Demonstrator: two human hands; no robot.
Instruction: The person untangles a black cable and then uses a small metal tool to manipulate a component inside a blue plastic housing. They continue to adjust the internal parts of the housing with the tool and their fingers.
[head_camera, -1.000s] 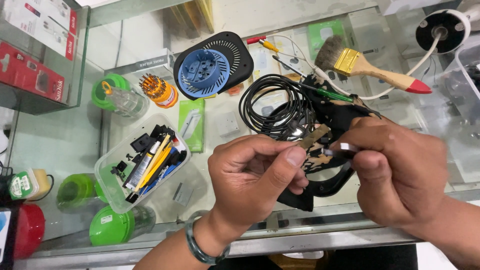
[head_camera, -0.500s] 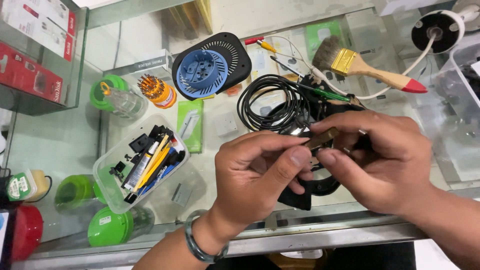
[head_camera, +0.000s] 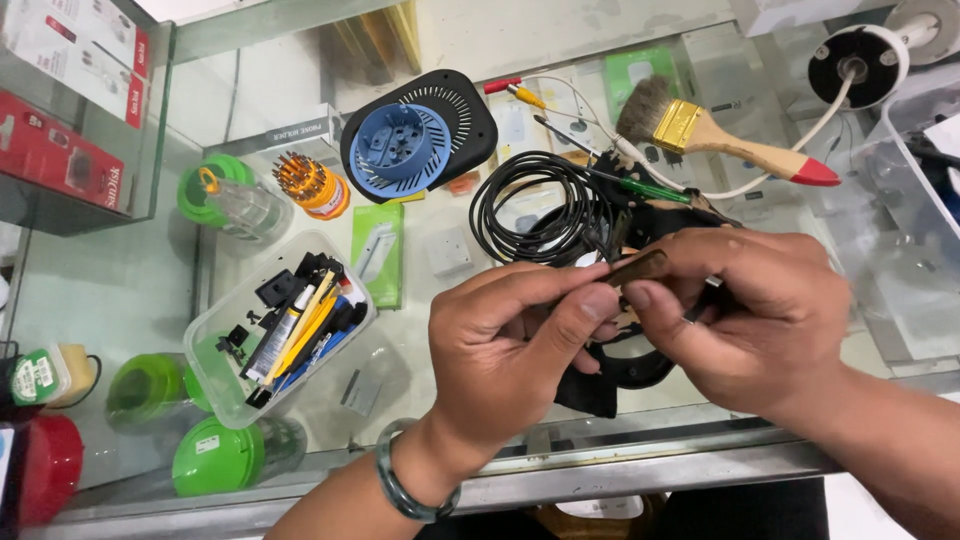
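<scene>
Presently left hand (head_camera: 520, 350) and right hand (head_camera: 750, 320) fingers pinch a small brown strip (head_camera: 635, 268) (over the coiled black cable (head_camera: 530, 210)); fitting underway, steady alignment needed.

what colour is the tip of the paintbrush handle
Red; the paintbrush has a pale wooden handle ending in a red tip, clearest in the head view.

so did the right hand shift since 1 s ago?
Yes. The right hand has moved left, toward the left hand, and now overlaps more of the black cable coil; both pinch a small brown strip.
</scene>
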